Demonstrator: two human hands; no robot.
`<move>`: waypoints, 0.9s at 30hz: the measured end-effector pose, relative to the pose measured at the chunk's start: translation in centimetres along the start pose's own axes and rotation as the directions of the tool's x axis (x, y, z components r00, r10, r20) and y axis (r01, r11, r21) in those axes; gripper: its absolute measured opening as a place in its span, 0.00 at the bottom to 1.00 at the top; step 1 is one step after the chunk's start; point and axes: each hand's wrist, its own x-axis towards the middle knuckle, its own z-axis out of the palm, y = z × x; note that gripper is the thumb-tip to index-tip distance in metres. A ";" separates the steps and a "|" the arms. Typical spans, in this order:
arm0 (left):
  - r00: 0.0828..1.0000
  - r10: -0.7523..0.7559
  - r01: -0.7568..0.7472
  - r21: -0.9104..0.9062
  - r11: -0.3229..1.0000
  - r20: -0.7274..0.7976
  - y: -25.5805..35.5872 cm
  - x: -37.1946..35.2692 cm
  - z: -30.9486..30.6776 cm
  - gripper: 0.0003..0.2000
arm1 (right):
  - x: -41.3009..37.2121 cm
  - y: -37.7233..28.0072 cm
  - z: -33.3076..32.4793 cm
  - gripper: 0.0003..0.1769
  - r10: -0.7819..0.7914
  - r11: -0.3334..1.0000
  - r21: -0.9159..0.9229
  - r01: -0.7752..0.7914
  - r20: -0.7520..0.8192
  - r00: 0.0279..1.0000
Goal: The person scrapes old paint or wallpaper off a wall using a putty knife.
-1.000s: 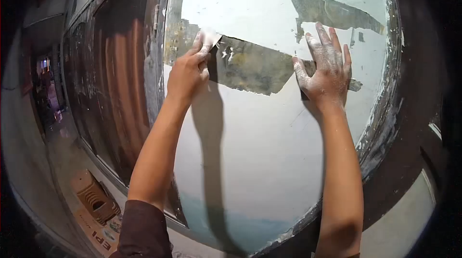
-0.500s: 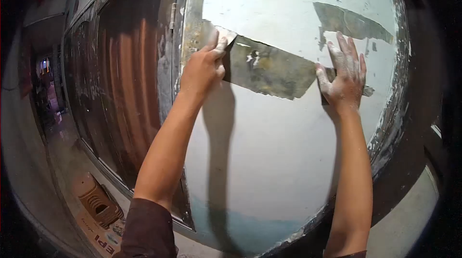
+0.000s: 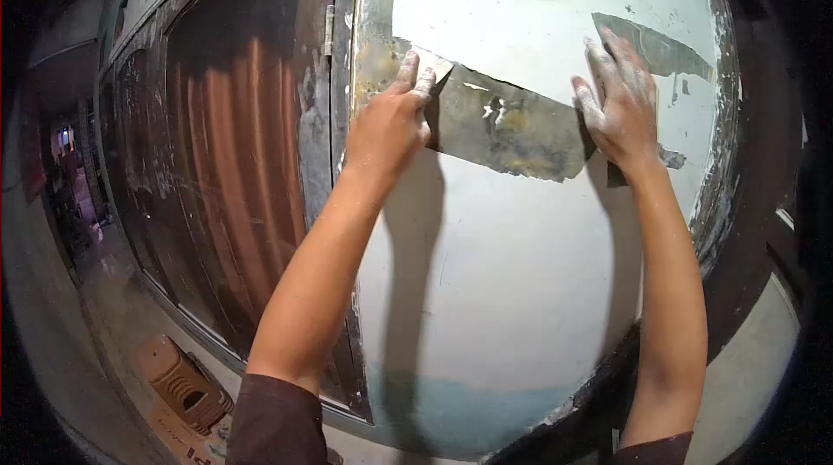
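Note:
A white wall [image 3: 503,248] fills the middle of the view, its paint coming away in places. Across it runs a bare grey-brown patch [image 3: 529,135] with ragged edges. At the patch's upper left, my left hand [image 3: 390,122] pinches a loose paint flap [image 3: 434,64], whose lifted corner casts a dark shadow. White dust coats the fingers of both hands. My right hand [image 3: 620,105] is beside the patch's right end, thumb and fingers apart; whether its fingertips touch the wall is hard to tell. Another bare patch [image 3: 659,44] lies just behind its fingertips.
Left of the wall stands a dark wooden frame with a hinge [image 3: 329,29] and a glass pane showing a brown curtain [image 3: 239,135]. Brown stacked plastic stools [image 3: 182,383] are on the floor at lower left, near a cardboard box [image 3: 169,435]. A passage recedes at far left.
My right hand has drawn its fingers up and back from lying flatter on the wall. The left hand keeps its place at the flap. The view has shifted, moving the wall rightward.

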 end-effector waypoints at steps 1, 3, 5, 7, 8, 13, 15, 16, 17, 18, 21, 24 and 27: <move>0.998 -0.006 0.008 -0.033 0.999 0.056 -0.3 0.2 0.0 0.29 | 0.8 -0.6 1.0 0.35 0.013 0.999 -0.032 -0.011 0.067 0.998; 0.998 0.050 -0.051 -0.018 0.999 -0.048 -1.0 -0.3 0.5 0.29 | 1.2 -2.4 2.4 0.36 0.075 0.983 -0.173 -0.064 0.057 0.996; 0.998 0.050 -0.052 -0.048 0.997 -0.033 -1.6 -0.6 0.5 0.28 | 0.8 -2.8 4.0 0.37 0.078 0.981 -0.174 -0.081 -0.024 0.997; 0.999 0.046 -0.046 -0.011 0.999 -0.017 -1.9 -0.1 0.6 0.26 | 0.6 -3.3 4.0 0.36 0.105 0.973 -0.201 -0.111 -0.042 0.994; 0.999 0.042 -0.042 -0.041 0.998 0.021 -2.3 0.5 0.4 0.27 | 0.6 -3.5 3.8 0.36 0.120 0.971 -0.203 -0.123 -0.027 0.992; 0.999 0.046 -0.047 -0.026 0.999 -0.022 -1.8 0.0 -0.4 0.29 | 0.4 -2.9 3.9 0.36 0.092 0.974 -0.204 -0.099 -0.041 0.995; 0.998 0.059 -0.059 -0.075 0.995 -0.008 -2.2 0.8 -0.4 0.30 | 0.4 -3.2 4.0 0.37 0.100 0.970 -0.217 -0.108 -0.048 0.994; 0.998 0.052 -0.051 -0.029 0.998 0.027 -2.3 1.2 -0.4 0.31 | 0.4 -3.2 4.0 0.37 0.094 0.972 -0.211 -0.103 -0.051 0.994; 0.998 0.053 -0.052 -0.030 0.998 0.029 -2.4 1.0 -0.6 0.31 | 0.3 -3.1 4.0 0.37 0.091 0.974 -0.205 -0.100 -0.055 0.994; 0.999 0.054 -0.054 -0.056 0.997 0.006 -2.4 0.7 -0.8 0.31 | 0.4 -3.1 3.8 0.37 0.093 0.975 -0.196 -0.101 -0.050 0.994; 1.000 0.013 -0.012 -0.083 0.997 0.012 -3.4 0.6 -1.2 0.31 | 0.2 -3.1 3.8 0.36 0.097 0.977 -0.188 -0.105 -0.048 0.994; 0.995 0.094 -0.096 -0.077 0.992 -0.032 -4.1 1.6 -1.0 0.32 | 0.3 -3.2 3.9 0.36 0.089 0.977 -0.190 -0.101 -0.070 0.994; 0.998 0.044 -0.038 -0.132 0.990 0.045 -4.2 1.8 -1.5 0.32 | 0.3 -3.1 3.9 0.36 0.080 0.979 -0.182 -0.095 -0.090 0.993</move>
